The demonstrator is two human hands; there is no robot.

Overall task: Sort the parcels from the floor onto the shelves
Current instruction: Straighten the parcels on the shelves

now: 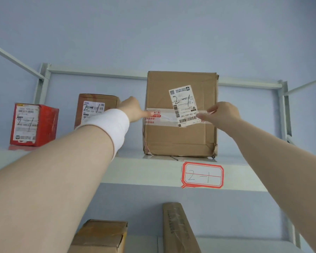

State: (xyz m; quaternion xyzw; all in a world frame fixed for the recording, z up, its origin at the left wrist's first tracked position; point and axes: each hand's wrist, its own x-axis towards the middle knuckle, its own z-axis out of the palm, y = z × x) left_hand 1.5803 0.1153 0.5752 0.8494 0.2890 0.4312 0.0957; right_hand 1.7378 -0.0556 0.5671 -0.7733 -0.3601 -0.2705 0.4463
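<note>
Parcel: tall brown cardboard box (179,136) w/ white "2-1" label stood upright on pale metal shelf (144,170) tagged 2-1. Left hand (133,109) & right hand (223,115), fingers loosely spread, touched box front; neither gripped.

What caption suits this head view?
Both hands steady a cardboard box marked 2-1 on its matching shelf.

Pale blue wall (153,33) behind; red-bordered tag (202,175) marked "2-1"; white wristband (115,125).
</note>
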